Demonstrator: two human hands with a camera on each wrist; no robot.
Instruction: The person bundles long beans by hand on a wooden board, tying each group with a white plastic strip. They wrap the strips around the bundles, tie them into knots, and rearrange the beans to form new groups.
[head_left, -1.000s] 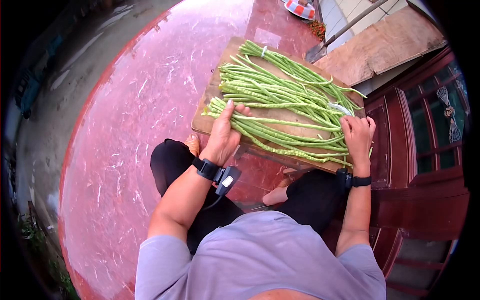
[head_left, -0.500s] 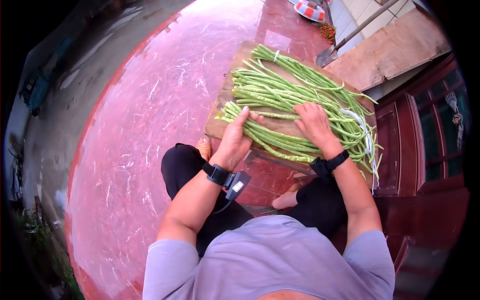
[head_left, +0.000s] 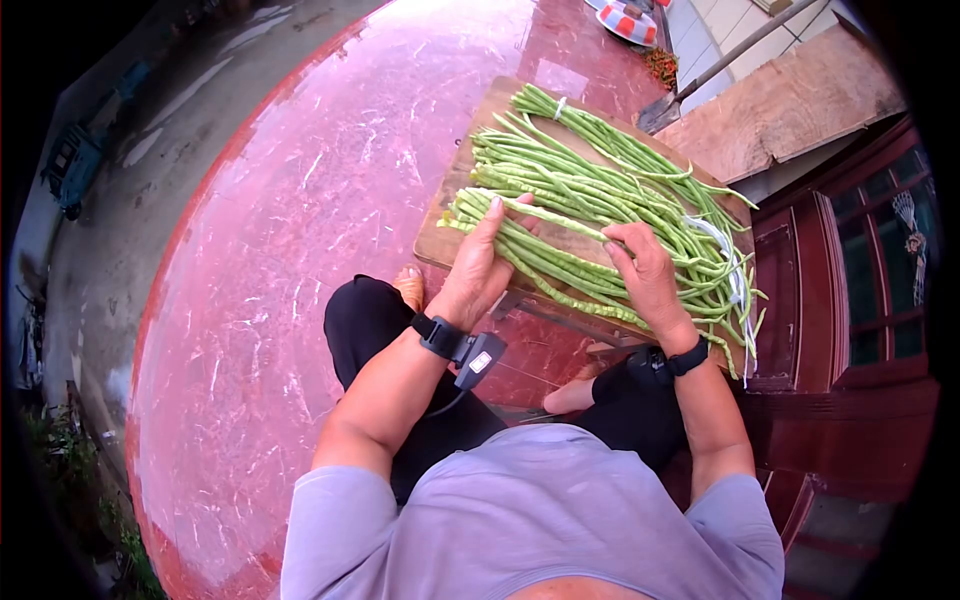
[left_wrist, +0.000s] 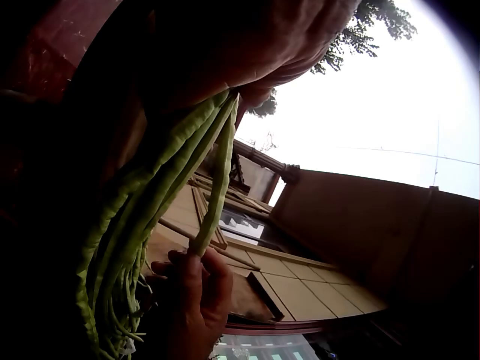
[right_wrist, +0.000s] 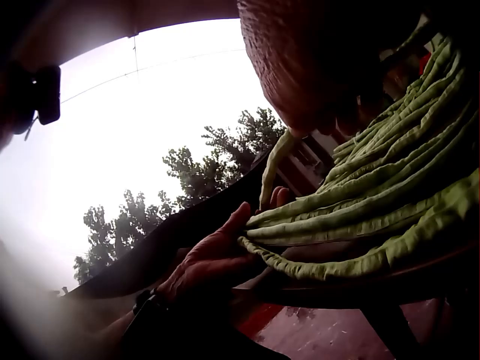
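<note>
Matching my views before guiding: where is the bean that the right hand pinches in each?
Head: bean, above and right of centre.
Left wrist: bean, near centre, above right hand.
Right wrist: bean, near centre, below right hand.
Shared landmark: bean bunch in left hand.

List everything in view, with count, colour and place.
Long beans: uncountable, green, across tabletop
Tabletop: one, brown, before the person
White tie: one, around far bundle
White strips: count unclear, right end
Plywood: one, tan, upper right
Shovel: one, grey blade, beside plywood
Checked object: one, orange-white, top
Door: one, dark red, right
Vehicle: one, teal, far left
Floor: one, pinkish red, below
Trees: several, dark green, wrist views
Shirt: one, lilac, bottom
Left hand: one, gripping beans
Right hand: one, pinching a bean
</note>
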